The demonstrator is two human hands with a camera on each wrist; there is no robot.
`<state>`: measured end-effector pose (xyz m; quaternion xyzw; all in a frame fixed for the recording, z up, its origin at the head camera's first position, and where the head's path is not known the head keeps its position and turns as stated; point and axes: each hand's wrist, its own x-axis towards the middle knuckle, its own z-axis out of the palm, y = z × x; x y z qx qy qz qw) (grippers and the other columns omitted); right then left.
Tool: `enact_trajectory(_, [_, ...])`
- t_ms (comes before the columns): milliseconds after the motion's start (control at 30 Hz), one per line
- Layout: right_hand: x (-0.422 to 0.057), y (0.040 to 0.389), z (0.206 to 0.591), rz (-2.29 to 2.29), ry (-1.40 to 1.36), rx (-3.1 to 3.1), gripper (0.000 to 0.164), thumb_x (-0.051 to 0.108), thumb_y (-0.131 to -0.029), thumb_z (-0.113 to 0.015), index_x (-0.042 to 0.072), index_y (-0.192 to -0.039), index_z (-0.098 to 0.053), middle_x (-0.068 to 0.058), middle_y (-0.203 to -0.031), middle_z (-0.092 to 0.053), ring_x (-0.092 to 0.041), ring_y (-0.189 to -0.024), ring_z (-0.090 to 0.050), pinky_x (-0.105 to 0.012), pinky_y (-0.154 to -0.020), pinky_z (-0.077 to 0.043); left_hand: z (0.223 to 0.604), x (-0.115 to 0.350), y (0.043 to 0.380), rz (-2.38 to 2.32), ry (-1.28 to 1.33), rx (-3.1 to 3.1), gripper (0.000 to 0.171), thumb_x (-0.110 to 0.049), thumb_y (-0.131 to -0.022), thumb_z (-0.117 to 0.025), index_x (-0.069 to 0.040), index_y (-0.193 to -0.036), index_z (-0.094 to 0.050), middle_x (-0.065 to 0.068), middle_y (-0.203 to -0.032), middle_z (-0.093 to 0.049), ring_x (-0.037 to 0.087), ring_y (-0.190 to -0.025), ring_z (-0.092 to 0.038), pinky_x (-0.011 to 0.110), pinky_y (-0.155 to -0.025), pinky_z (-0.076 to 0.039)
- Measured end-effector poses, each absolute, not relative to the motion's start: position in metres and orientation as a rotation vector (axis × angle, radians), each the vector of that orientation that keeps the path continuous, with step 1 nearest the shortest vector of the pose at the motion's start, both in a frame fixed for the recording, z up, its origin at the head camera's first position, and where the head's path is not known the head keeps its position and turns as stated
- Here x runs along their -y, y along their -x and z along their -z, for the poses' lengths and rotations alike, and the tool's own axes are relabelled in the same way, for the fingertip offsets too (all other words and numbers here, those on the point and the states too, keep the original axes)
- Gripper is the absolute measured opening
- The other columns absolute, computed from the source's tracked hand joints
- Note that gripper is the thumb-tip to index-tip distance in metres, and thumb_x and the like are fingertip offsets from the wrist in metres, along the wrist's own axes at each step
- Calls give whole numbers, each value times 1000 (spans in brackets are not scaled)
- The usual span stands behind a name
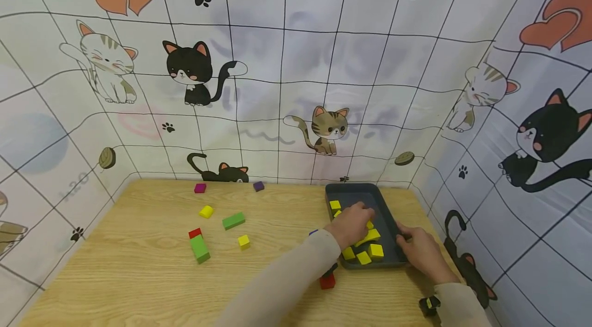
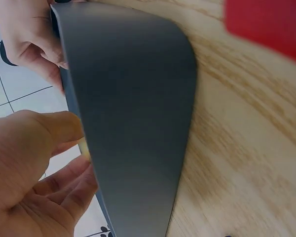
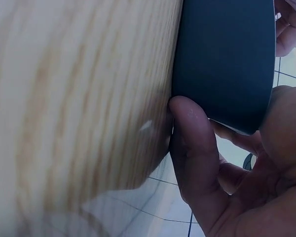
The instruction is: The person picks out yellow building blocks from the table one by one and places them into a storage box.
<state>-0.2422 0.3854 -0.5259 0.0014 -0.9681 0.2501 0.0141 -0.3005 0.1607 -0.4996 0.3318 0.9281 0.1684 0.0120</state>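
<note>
A dark grey tray (image 1: 390,244) rests at the right of the table, with several yellow blocks (image 1: 376,251) lying in it. Reaching over its left wall, my left hand (image 1: 352,225) is down among these blocks. In the left wrist view a small yellow block (image 2: 84,148) shows between its thumb and fingers, partly hidden by the tray wall (image 2: 133,98). My right hand (image 1: 423,252) grips the tray's right side near the front corner. The right wrist view has that thumb (image 3: 190,128) against the outer wall, low by the tabletop.
Left on the wooden table (image 1: 152,286) are green blocks (image 1: 233,221), yellow blocks (image 1: 206,211), a red block (image 1: 195,233), a magenta block (image 1: 200,188) and a purple block (image 1: 259,186). Another red block (image 1: 327,281) sits by the tray's front left corner. Cat-patterned cloth (image 1: 259,59) hangs around the table.
</note>
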Motion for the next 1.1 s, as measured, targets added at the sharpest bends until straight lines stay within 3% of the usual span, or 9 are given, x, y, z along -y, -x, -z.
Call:
enact_trajectory(267, [-386,241,528,-787,-9,2999,49,18,-100,-60,10,-147,-48,-29,-134,-55,-18,-59,-56,-36,-55,-46,502,-154,301,-549,-1092,-2892,35,-19,-94,-72,-27,-128,-64,-7,-117,-55,3,-93,-54,13,-76,-49])
enact_trajectory(400, [-387,241,528,-761,-16,2993,49,18,-100,-60,10,-146,-50,-29,-134,-55,-18,-69,-60,-37,-60,-47,497,-142,297,-541,-1135,-2927,33,-21,-94,-72,-24,-127,-66,-7,-113,-56,3,-90,-52,12,-75,-49])
enact_trajectory(633, [-383,237,527,-884,54,3005,52,16,-101,-58,10,-151,-44,-33,-136,-51,-17,-45,-60,-35,-52,-52,486,-115,293,-494,-1176,-3004,34,-29,-93,-73,-23,-126,-67,-4,-113,-58,6,-91,-53,15,-76,-50])
enact_trajectory(800, [-382,236,526,-900,78,3005,53,15,-101,-58,9,-151,-43,-34,-136,-50,-17,-43,-59,-34,-49,-51,481,-88,291,-502,-1119,-3046,34,-31,-93,-72,-26,-127,-65,-4,-113,-56,7,-89,-52,17,-70,-50])
enact_trajectory(933, [-381,238,526,-866,62,2999,52,15,-101,-58,9,-150,-45,-33,-135,-52,-16,-41,-58,-34,-52,-50,477,-61,287,-527,-1099,-3088,36,-31,-92,-72,-21,-127,-66,-1,-111,-57,9,-86,-55,17,-61,-49])
enact_trajectory(1100, [-380,239,526,-895,64,3000,52,15,-101,-58,9,-151,-43,-35,-136,-49,-15,-41,-58,-34,-50,-51,478,-23,281,-511,-1013,-3113,39,-36,-93,-72,-20,-128,-65,0,-114,-58,11,-88,-54,19,-62,-49])
